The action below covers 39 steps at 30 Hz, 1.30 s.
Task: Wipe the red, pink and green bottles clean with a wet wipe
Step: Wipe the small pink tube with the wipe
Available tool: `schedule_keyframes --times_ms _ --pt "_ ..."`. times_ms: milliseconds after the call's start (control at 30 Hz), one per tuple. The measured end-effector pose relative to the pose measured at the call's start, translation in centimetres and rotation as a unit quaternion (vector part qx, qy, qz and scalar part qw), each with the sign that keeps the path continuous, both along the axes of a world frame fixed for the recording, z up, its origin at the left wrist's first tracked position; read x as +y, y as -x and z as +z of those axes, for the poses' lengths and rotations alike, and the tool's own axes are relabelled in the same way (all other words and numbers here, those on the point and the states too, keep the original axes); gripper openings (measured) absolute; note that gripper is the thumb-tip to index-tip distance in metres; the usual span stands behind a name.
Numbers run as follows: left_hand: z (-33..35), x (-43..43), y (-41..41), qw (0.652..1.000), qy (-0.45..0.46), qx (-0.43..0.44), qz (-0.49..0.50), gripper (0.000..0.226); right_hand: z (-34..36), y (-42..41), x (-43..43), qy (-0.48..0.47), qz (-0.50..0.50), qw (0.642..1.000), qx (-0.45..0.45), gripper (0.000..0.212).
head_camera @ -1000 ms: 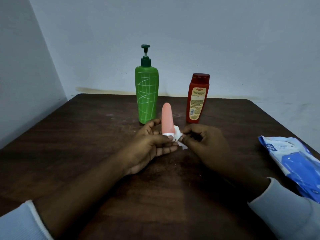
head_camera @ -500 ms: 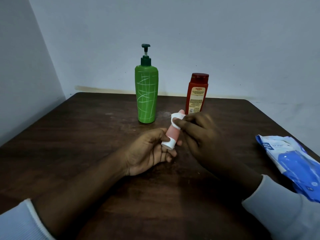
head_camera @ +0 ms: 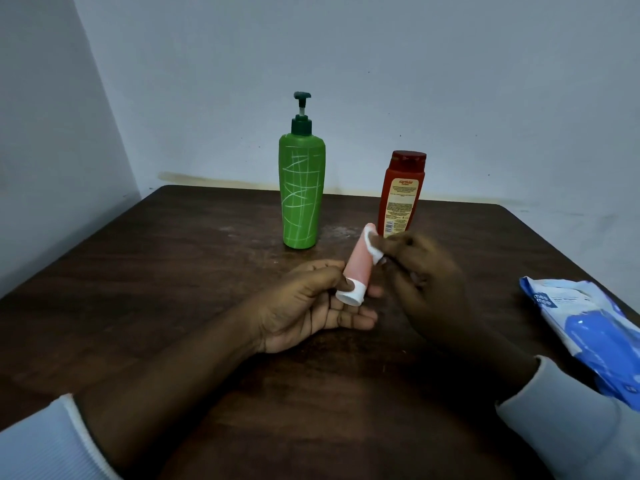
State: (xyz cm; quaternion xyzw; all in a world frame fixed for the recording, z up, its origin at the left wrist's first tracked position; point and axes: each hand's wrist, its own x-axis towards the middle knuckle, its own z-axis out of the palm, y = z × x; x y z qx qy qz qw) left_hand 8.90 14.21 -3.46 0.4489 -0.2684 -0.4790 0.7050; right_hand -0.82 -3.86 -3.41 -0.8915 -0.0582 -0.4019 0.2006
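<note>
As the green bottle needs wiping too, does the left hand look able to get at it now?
Probably not yet: the left hand grips the pink bottle. Nothing stands between it and the green bottle, so freeing it should suffice.

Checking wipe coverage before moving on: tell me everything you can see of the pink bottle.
The pink bottle is small and slim, smooth like plastic, with a rounded end and a white cap. It is held above the table, tilted, with the cap toward the person and the rounded end up and away. The left hand pinches it near the cap. The right hand presses a white wipe against its upper part.
</note>
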Motion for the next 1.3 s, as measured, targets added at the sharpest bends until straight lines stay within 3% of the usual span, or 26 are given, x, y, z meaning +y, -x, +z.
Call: schedule_keyframes --times_ms 233,333,467,533,600,733,833,900,1000,1067,1167,1300 --pt "-0.1 0.5 -0.2 0.999 0.017 0.043 0.000 0.043 0.3 0.4 0.7 0.129 0.117 0.983 0.061 0.033" --pt "-0.4 0.3 -0.4 0.999 0.010 0.043 -0.028 0.056 0.1 0.9 1.1 0.147 0.145 0.977 0.057 0.030" --pt "-0.4 0.2 -0.2 0.999 -0.021 0.016 -0.039 0.085 0.3 0.6 0.6 0.015 0.037 0.998 -0.049 0.037" --pt "-0.5 0.3 -0.1 0.999 -0.020 0.009 -0.045 0.096 0.2 0.3 0.2 0.037 0.002 0.999 -0.037 0.041" --pt "-0.5 0.2 0.1 0.998 -0.009 0.005 -0.057 0.101 -0.3 0.1 0.5 0.117 0.022 0.993 -0.001 0.042" --pt "-0.3 0.5 0.2 0.998 0.010 0.006 -0.056 0.099 -0.3 0.4 1.9 0.217 0.088 0.971 0.052 0.035" --pt "-0.2 0.4 0.0 0.999 0.031 0.034 -0.024 0.087 0.0 1.1 2.3 0.239 0.150 0.957 0.072 0.027" --pt "-0.1 0.3 -0.1 1.000 -0.006 0.024 -0.006 0.077 0.1 1.3 1.9 0.183 0.138 0.973 0.034 0.026" --pt "-0.4 0.2 0.0 0.997 -0.076 -0.016 0.000 0.073 0.2 0.9 0.9 0.048 0.034 0.998 -0.030 0.039" --pt "-0.5 0.2 0.1 0.996 -0.085 -0.023 -0.011 0.075 0.4 0.6 0.4 0.021 -0.018 0.999 -0.044 0.042" --pt "-0.7 0.1 0.2 0.996 -0.081 -0.020 -0.019 0.071 -0.1 0.2 0.5 0.092 -0.021 0.995 -0.027 0.041" --pt "-0.3 0.3 0.0 0.995 -0.092 -0.017 0.023 0.062 -0.1 0.4 2.0 0.199 0.077 0.977 0.016 0.034"
